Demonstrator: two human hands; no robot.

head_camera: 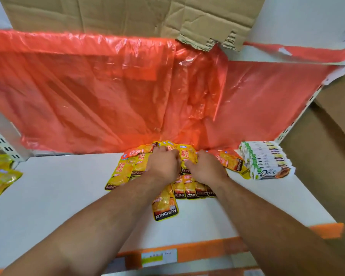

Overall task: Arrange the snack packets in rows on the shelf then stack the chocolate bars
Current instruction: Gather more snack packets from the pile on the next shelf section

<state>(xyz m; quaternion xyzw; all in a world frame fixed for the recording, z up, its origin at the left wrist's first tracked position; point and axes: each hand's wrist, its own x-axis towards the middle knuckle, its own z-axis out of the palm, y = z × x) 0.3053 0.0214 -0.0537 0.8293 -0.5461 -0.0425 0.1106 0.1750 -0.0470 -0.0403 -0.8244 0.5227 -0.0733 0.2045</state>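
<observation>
KONCHEW on packets [165, 208], Dove (script) on bars [267, 172]

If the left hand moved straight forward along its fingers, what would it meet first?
Probably the left hand meets the snack packets just beyond its fingertips, then the red plastic sheet hanging behind them. Depth is unclear.

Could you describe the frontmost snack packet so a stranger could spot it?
Find the white shelf backed by an orange plastic sheet. Between the person's forearms, one yellow KONCHEW packet sticks out from the row, alone nearest the front edge.
</observation>
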